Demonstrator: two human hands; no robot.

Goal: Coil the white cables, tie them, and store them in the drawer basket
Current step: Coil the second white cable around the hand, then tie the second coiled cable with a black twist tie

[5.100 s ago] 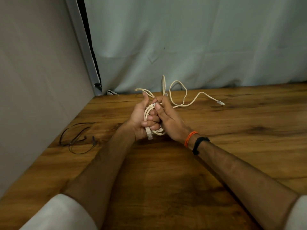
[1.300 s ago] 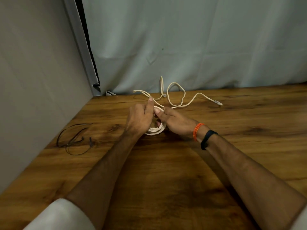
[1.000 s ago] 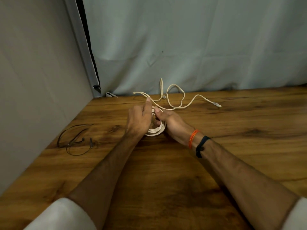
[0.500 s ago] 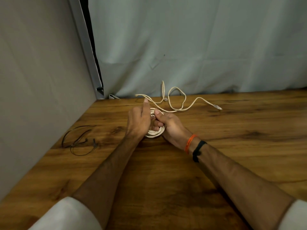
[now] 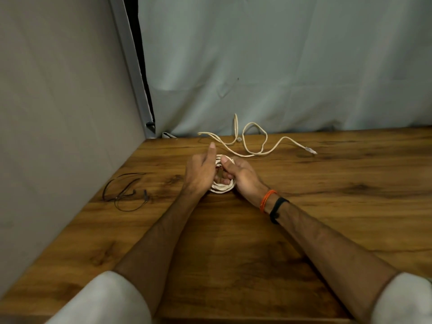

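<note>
A small coil of white cable point(image 5: 221, 188) rests on the wooden table between my hands. My left hand point(image 5: 201, 171) grips its left side, thumb raised. My right hand point(image 5: 240, 175) holds the right side, with the thumb pressing the top of the coil and the fingers curled through its middle. A second white cable point(image 5: 253, 142) lies loose in loops behind my hands, near the back wall, its plug point(image 5: 311, 150) pointing right. No drawer basket is in view.
A thin black cable point(image 5: 125, 191) lies in loops at the table's left, near the grey side wall point(image 5: 58, 113). A pale curtain point(image 5: 280, 66) closes the back. The wooden table point(image 5: 350, 195) stretches to the right and front.
The coil has been lowered onto the table and both hands keep working around it. My right wrist has shifted slightly; the loose cable stays put.
</note>
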